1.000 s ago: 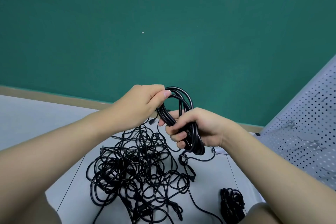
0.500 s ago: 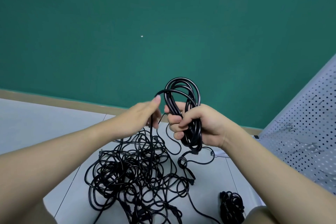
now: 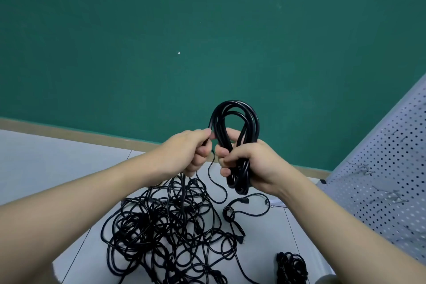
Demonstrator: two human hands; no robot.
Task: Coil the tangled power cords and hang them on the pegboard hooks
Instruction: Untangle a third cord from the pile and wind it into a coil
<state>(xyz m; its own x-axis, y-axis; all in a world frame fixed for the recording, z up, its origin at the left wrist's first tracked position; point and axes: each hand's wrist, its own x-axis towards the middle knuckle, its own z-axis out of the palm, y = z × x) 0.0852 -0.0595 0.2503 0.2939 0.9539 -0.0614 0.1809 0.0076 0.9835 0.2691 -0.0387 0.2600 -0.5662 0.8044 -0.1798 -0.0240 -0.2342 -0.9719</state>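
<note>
Now my right hand [image 3: 251, 163] squeezes the coil [image 3: 235, 143] round its middle, just above the tangle [image 3: 166, 233]. My left hand [image 3: 186, 152] pinches the loose cord beside the coil. I think it's light, bendy and springy, so hold the middle tight.

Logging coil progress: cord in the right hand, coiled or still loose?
Mostly coiled. The right hand grips a bundle of loops; the left hand pinches a strand that trails down to the tangled pile.
</note>
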